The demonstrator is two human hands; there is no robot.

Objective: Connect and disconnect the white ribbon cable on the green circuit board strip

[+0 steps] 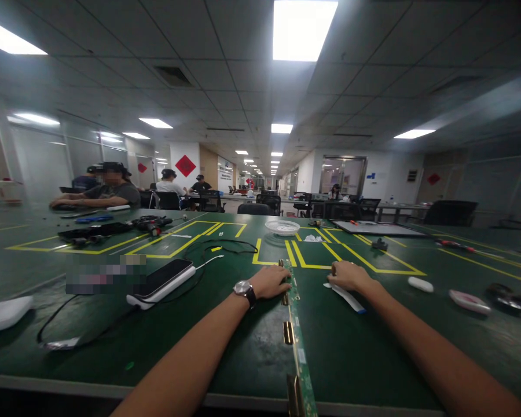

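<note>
Head view: left hand (269, 282) touched far end of narrow green circuit board (298, 330) on worktop (351, 370), firmness of grip could not be told; right hand (351, 277) had fingers pinching white flat strip (348, 299).

Circuit board (300, 341) runs lengthwise, blocks low sideways passes. Bare lane between it and white ribbon (349, 299) at right hand (349, 275). Right of that hand: open up to white case (420, 284). Far side: clear bowl (282, 227) obstructs beyond board.
</note>
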